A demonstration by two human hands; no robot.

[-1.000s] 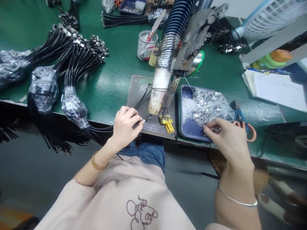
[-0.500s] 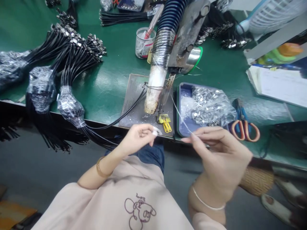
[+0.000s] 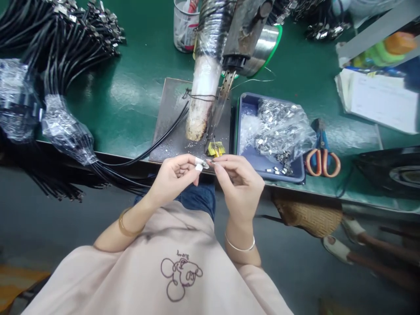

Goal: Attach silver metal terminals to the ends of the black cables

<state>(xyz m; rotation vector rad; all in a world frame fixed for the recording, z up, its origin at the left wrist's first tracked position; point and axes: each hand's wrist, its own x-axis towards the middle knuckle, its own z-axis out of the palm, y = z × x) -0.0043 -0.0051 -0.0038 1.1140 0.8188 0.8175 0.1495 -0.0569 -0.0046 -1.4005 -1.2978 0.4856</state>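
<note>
My left hand [image 3: 175,177] pinches the end of a thin black cable [image 3: 157,144] at the front edge of the green bench [image 3: 131,96]. My right hand [image 3: 238,181] is pinched too, its fingertips meeting the left hand's at a small metal piece [image 3: 205,164] that I can barely make out. Both hands hover just in front of a grey metal plate [image 3: 170,118], below a taped hose nozzle [image 3: 200,100] and a small yellow clip [image 3: 215,150].
A blue tray [image 3: 249,131] holds a clear bag of small metal clips [image 3: 282,129]. Orange-handled scissors [image 3: 320,151] lie to its right. Bundles of black cables [image 3: 65,52] in plastic wrap fill the left. A solder spool [image 3: 267,43], a plastic cup [image 3: 183,26] and papers [image 3: 377,100] stand behind.
My right hand left the blue tray and came left to meet my left hand. My left hand drew back from the plate to the bench edge. The view tilted downward.
</note>
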